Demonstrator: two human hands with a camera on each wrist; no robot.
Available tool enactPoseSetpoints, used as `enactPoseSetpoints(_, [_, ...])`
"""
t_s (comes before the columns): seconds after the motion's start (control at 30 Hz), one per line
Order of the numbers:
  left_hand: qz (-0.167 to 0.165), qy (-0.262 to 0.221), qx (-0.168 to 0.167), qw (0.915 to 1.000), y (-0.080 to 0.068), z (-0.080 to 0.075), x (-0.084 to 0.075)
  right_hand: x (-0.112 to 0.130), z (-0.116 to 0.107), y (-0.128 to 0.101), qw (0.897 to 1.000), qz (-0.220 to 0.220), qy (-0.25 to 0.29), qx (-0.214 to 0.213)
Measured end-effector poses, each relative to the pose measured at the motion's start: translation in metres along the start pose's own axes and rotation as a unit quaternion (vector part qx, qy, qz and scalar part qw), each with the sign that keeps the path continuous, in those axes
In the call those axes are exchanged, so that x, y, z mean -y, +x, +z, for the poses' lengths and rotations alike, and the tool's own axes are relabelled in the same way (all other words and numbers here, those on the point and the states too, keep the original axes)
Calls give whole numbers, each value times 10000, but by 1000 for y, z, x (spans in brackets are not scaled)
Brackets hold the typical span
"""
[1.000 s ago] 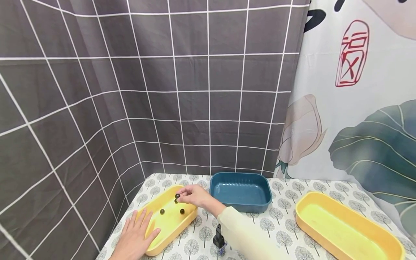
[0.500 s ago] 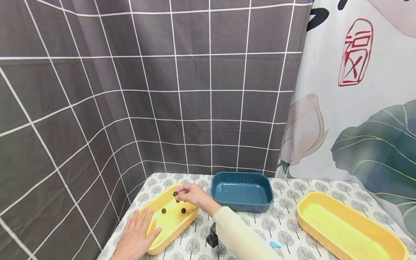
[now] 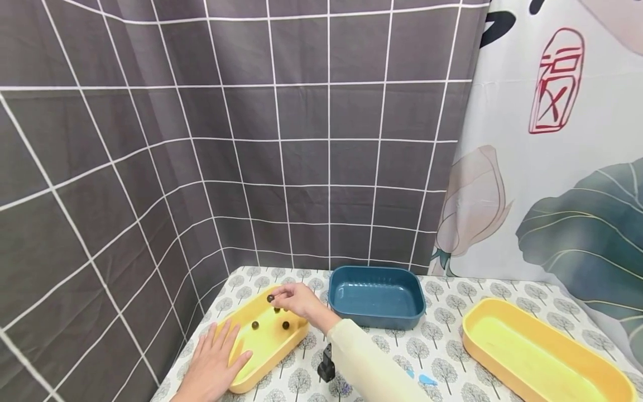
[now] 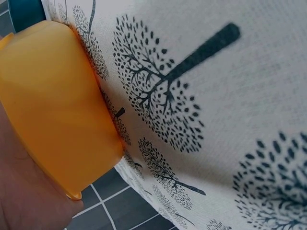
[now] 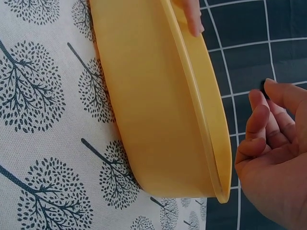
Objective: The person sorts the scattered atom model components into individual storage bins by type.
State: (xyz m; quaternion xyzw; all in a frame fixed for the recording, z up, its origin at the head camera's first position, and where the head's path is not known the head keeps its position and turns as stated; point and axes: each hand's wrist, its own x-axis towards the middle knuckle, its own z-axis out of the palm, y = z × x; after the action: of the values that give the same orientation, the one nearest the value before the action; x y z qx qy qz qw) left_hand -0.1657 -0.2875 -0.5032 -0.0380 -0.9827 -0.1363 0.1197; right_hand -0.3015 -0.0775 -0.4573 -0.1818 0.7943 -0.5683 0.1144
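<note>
My right hand (image 3: 298,301) pinches a small dark round ball (image 3: 270,298) between thumb and fingertips, over the far end of the left yellow tray (image 3: 271,363). In the right wrist view, that hand (image 5: 276,143) is above the tray's rim, its other fingers curled. Several similar dark balls lie in this tray, among them one ball (image 3: 255,325) near the middle and another ball (image 3: 286,325) near the right wall. My left hand (image 3: 213,360) rests on the tray's near left rim with fingers spread. Only part of this hand (image 4: 29,177) shows in the left wrist view.
A dark blue rectangular basin (image 3: 377,322) stands at the back, right of the tray. Farther right is a second yellow tray (image 3: 537,346). Near my right sleeve are a small black object (image 3: 326,365) and a light blue piece (image 3: 427,380) on the tree-print cloth.
My right hand has risen slightly with the ball, away from the balls below. Light blue pieces have come into view beside the sleeve. The left hand stays on the rim.
</note>
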Motion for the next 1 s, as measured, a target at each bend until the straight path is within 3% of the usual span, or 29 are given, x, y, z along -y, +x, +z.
enactPoseSetpoints(0.7, [24,-50,148,9999,2,-3,0,-2,-19,-7,9995,-46,-311,-58])
enactPoseSetpoints(1.0, [163,200,260,9993,9,-10,-2,-2,-35,-15,9999,-97,75,89])
